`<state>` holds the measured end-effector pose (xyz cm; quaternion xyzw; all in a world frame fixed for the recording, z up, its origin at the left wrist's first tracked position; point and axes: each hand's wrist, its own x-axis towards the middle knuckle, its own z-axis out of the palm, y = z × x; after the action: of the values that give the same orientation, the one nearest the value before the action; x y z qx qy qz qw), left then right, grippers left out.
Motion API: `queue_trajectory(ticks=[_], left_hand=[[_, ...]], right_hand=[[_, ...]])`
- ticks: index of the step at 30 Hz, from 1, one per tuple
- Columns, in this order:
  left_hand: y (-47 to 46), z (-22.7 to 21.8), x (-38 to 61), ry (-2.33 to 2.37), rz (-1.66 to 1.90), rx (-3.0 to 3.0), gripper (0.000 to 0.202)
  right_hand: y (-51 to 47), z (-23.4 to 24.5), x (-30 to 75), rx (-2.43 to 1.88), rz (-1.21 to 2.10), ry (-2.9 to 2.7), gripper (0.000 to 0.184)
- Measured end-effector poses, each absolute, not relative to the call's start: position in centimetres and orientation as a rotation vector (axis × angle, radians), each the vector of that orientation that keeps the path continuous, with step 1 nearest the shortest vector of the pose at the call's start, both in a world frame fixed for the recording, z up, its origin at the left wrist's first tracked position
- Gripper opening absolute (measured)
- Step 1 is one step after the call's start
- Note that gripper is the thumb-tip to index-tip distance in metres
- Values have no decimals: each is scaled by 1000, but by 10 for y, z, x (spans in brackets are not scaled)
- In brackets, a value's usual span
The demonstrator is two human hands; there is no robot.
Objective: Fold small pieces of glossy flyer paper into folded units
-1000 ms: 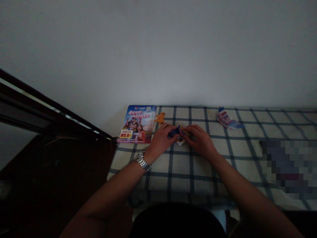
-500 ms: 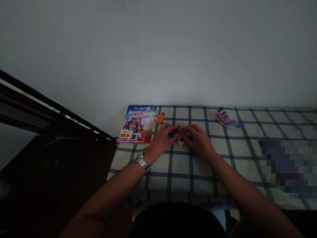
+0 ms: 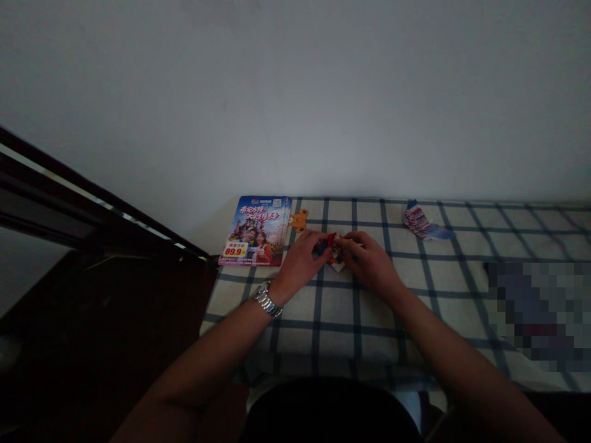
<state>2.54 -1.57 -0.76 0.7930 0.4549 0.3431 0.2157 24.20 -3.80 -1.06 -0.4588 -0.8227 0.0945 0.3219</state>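
Clock directions taken from the paper between the hands, twelve toward the wall [image 3: 295,98]. Far left, just past nine: one dark frame [image 3: 41,203], slanting down to the bed-like surface under one checked cloth [image 3: 298,335]. Between nine and ten, on the cloth: one stack [image 3: 253,231] of printed flyers, top one marked 89.9; sheets too close to count. Between ten and eleven, just beside the stack: one orange bear [image 3: 299,219], flat.

At eight: one metal watch [image 3: 268,299], on the left wrist. At nine: left hand [image 3: 305,252], fingers curled, thumb and fingers pinching the paper's left side. Centre: one small folded paper [image 3: 337,258], printed, red at its upper edge, low over the cloth; whether it touches, cannot tell. At three: right hand [image 3: 373,264], pinching the paper's right side. Two hands, apart, one paper between.

Between two and three, well apart: one pile [image 3: 421,223] of blue, red and white folded pieces, uncountable here. Past three, far right: one pixelated patch [image 3: 538,317], contents unreadable.
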Motion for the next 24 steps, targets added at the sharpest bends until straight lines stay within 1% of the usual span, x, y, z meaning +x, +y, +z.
queue_trajectory(ticks=[6, 10, 16, 19, 24], left_hand=[[-17, -6, 26, 1234, 961, 2194, 22], [-17, -9, 27, 1211, 958, 2192, 23], [-16, -10, 26, 1213, 968, 2202, 21], [-16, -10, 26, 1192, 968, 2193, 19], [-18, -7, 25, 1158, 967, 2202, 15]], right_hand=[[-39, -9, 241, -1219, 279, -2162, 38], [-39, -9, 240, -1217, 242, -2184, 36], [-38, -11, 241, -1200, 275, -2158, 29], [-37, -13, 242, -1182, 281, -2145, 29], [-37, -14, 243, -1137, 375, -2082, 23]])
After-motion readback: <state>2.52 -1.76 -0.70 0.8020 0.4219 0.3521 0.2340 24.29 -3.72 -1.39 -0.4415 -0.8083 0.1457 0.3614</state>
